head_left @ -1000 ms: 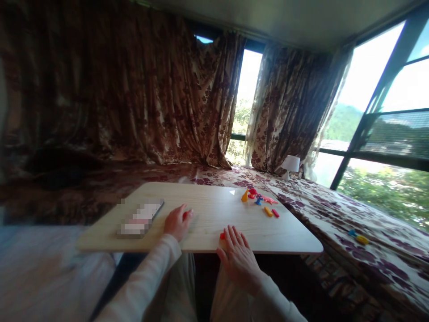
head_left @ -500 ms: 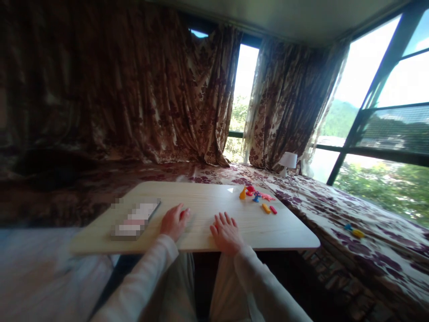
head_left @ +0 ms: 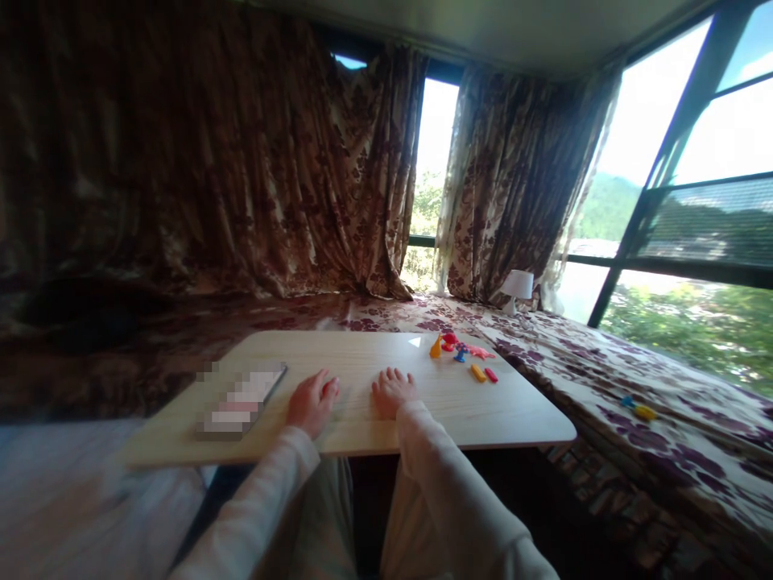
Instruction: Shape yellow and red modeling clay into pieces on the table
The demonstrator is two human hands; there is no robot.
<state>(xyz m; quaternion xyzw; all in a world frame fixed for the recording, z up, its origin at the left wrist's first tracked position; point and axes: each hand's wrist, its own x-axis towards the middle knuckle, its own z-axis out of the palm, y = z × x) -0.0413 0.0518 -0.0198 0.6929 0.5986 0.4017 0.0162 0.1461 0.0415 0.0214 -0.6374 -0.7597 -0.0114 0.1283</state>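
My left hand (head_left: 309, 403) rests on the pale wooden table (head_left: 350, 435), its fingers curled. A small red piece (head_left: 329, 388) shows between its thumb and fingers; its kind is not clear. To the right, my right hand (head_left: 394, 391) lies palm down on the tabletop with its fingers spread. Whatever may be under that palm is hidden. Beyond it, at the far right of the table, are a yellow stick (head_left: 478, 373) and a pink stick (head_left: 491, 375), lying side by side.
Behind the sticks stand a yellow-orange toy (head_left: 436, 348), a red toy (head_left: 449, 341), a blue toy (head_left: 460, 353) and a pink figure (head_left: 481, 352). A blurred-out flat object (head_left: 238, 403) lies at left. Flowered bedding surrounds the table, with a white lamp (head_left: 518, 284) and a yellow piece (head_left: 644, 412).
My right hand has slid forward, away from me, and slightly left over the tabletop. My left hand stays almost in place with the red piece. The view has shifted slightly.
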